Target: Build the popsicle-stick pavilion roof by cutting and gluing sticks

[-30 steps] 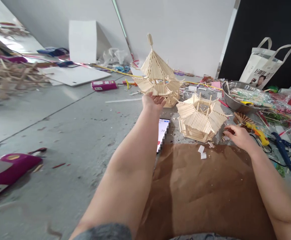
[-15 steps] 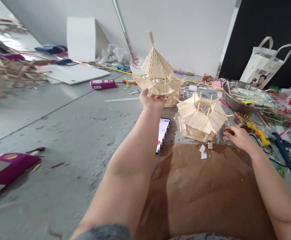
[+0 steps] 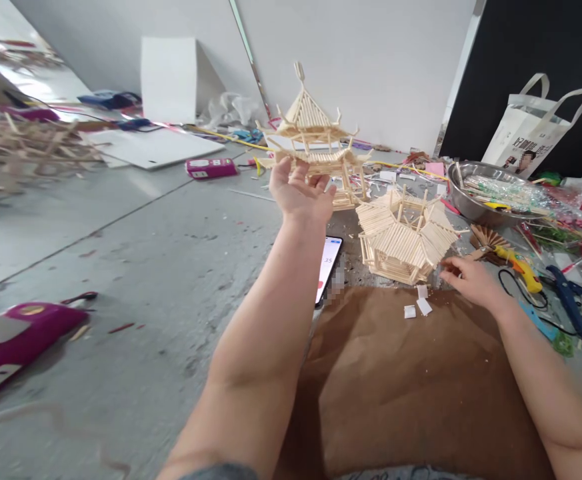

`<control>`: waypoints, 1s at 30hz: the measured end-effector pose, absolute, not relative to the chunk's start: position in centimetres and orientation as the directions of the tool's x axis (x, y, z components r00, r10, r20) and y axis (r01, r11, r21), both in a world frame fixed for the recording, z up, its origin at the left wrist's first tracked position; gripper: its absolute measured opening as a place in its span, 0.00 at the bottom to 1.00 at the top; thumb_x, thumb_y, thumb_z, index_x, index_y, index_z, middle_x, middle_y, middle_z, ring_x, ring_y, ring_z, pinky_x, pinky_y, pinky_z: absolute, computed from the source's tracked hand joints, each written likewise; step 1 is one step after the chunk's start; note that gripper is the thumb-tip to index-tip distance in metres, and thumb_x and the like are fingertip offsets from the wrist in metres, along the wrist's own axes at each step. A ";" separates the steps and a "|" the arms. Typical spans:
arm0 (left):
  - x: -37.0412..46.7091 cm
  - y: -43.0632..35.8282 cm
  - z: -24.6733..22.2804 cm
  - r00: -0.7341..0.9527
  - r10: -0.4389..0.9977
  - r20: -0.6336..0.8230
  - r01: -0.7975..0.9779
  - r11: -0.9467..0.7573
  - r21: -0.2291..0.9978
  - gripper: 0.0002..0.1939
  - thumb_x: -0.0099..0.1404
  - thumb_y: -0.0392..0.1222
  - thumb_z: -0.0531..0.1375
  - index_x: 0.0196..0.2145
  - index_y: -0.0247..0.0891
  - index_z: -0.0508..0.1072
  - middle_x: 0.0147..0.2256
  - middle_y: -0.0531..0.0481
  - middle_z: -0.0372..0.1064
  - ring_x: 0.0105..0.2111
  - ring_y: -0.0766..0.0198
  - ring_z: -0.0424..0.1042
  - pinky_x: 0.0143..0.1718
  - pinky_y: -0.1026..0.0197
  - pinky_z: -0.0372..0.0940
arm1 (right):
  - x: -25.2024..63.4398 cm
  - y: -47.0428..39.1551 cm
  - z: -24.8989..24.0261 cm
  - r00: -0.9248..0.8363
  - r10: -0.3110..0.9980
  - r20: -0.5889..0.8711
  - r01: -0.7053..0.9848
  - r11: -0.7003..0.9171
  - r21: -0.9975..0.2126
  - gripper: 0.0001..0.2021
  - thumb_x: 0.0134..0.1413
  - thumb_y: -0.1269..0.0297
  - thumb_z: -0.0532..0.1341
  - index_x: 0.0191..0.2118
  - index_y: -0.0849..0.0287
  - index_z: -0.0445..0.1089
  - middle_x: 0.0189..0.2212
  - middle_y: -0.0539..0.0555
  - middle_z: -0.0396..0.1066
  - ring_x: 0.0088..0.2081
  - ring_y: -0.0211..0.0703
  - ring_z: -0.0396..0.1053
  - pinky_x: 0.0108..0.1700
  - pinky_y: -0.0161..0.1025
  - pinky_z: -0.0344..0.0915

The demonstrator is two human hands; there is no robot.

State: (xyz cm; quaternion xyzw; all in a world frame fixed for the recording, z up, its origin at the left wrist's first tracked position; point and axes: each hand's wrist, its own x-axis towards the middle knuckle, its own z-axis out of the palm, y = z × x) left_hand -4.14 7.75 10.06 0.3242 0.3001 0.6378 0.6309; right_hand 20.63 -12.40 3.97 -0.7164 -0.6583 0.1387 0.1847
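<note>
A tiered stick pavilion with a pointed roof (image 3: 305, 115) stands at the back middle. Its upper part is in my left hand (image 3: 303, 190), palm up, fingers curled under the eaves. In front and to the right sits a second, six-sided stick structure (image 3: 403, 237) with bare posts rising from its open top. My right hand (image 3: 468, 275) rests low beside that structure's right side, fingers bent and partly together; whether anything is between them is too small to tell. A phone (image 3: 329, 267) lies beside my left forearm, partly hidden by it.
Brown paper (image 3: 411, 387) covers the floor before me, with small white squares (image 3: 423, 306) at its far edge. On the right are a yellow glue gun (image 3: 523, 272), blue pliers (image 3: 573, 310) and a metal bowl (image 3: 485, 212). A purple tool (image 3: 31, 337) lies left.
My left hand has risen slightly, and the pavilion's upper part has lifted and tilted, showing more tiers and posts. My right hand has shifted slightly left, closer to the six-sided structure.
</note>
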 end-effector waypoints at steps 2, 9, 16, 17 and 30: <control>-4.2 6.7 10.8 0.050 0.998 0.025 -0.661 0.015 0.750 0.21 0.58 0.51 0.43 0.43 0.42 0.66 0.46 0.45 0.64 0.49 0.63 0.63 0.52 0.55 0.57 | 19.9 -12.3 3.7 0.058 0.996 0.069 0.890 -0.021 -0.455 0.12 0.52 0.59 0.54 0.39 0.58 0.68 0.35 0.55 0.71 0.33 0.40 0.67 0.36 0.37 0.61; -4.9 6.5 11.6 0.073 0.997 0.039 -0.687 0.022 0.727 0.19 0.57 0.51 0.46 0.40 0.42 0.67 0.45 0.44 0.65 0.50 0.60 0.63 0.53 0.52 0.56 | 18.3 -12.2 2.7 0.001 0.997 0.081 0.919 0.031 -0.394 0.11 0.52 0.59 0.55 0.35 0.59 0.69 0.31 0.55 0.68 0.32 0.40 0.64 0.34 0.36 0.58; -4.9 7.3 10.1 0.049 0.998 0.037 -0.730 0.011 0.683 0.18 0.53 0.54 0.54 0.38 0.44 0.67 0.48 0.46 0.61 0.55 0.56 0.57 0.57 0.53 0.51 | 17.9 -12.1 2.4 -0.016 1.000 -0.007 0.910 0.012 -0.413 0.20 0.52 0.59 0.55 0.50 0.59 0.67 0.40 0.59 0.68 0.39 0.42 0.64 0.41 0.38 0.59; -4.8 7.2 10.0 0.041 0.998 0.038 -0.733 0.004 0.680 0.17 0.53 0.54 0.54 0.38 0.44 0.67 0.48 0.46 0.61 0.55 0.56 0.57 0.57 0.53 0.51 | 17.9 -12.1 2.3 -0.014 1.000 -0.015 0.914 0.007 -0.406 0.20 0.53 0.59 0.54 0.50 0.59 0.67 0.41 0.59 0.68 0.39 0.42 0.65 0.42 0.38 0.59; -4.2 7.8 8.3 -0.025 0.998 0.052 -0.780 -0.052 0.623 0.13 0.49 0.52 0.59 0.28 0.40 0.66 0.35 0.48 0.63 0.43 0.59 0.65 0.46 0.58 0.60 | 17.8 -12.0 1.8 -0.031 0.999 0.019 0.938 0.035 -0.344 0.19 0.54 0.59 0.52 0.49 0.59 0.68 0.46 0.60 0.68 0.50 0.49 0.62 0.49 0.42 0.58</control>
